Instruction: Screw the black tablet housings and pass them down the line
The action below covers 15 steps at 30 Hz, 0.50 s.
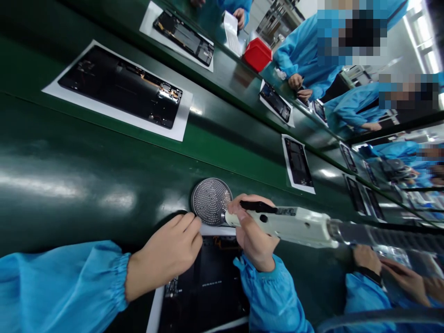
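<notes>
My right hand (255, 231) is wrapped round a pale electric screwdriver (298, 225) with a black lever, held nearly level. Its tip end reaches the right edge of a round grey metal dish (211, 201) full of small dimples, with small bits on it that look like screws. Just left of the dish, my left hand (169, 252) is closed, its fingertips curled by the rim; what they hold, if anything, is hidden. Below both hands lies an opened black tablet-like device (208, 286) on white paper, partly covered by my hands and sleeves.
On the green bench (86, 185), a belt carries opened devices on white sheets, among them a large one (121, 90) and a smaller one (299, 162). Across it stands a red bin (258, 54), near co-workers in blue. A co-worker's hands (367, 259) are close at the right.
</notes>
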Each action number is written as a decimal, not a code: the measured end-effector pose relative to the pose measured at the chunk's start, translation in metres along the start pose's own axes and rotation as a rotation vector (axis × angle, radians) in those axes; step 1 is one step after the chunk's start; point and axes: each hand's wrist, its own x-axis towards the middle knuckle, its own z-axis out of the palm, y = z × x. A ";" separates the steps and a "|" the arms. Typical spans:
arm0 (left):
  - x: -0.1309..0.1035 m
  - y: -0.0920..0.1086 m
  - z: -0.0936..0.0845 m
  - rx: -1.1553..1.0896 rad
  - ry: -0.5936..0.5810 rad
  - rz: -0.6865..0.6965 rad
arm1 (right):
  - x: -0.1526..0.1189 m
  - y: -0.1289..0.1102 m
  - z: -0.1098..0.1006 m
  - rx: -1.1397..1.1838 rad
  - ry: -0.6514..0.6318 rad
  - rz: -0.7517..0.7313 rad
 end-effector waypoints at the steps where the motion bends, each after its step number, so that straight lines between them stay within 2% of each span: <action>1: 0.000 0.000 0.000 0.005 -0.014 -0.017 | 0.001 -0.003 0.000 -0.002 0.012 -0.008; 6: 0.000 -0.003 -0.002 0.041 -0.142 -0.032 | 0.005 -0.038 -0.010 0.118 0.076 -0.154; 9: -0.003 -0.004 -0.007 0.055 -0.233 0.012 | 0.000 -0.052 -0.020 0.095 0.123 -0.159; 12: -0.010 -0.005 -0.012 0.069 -0.275 0.046 | -0.008 -0.053 -0.027 0.089 0.161 -0.139; 15: -0.012 -0.005 -0.013 0.110 -0.264 0.024 | -0.015 -0.048 -0.027 0.119 0.146 -0.143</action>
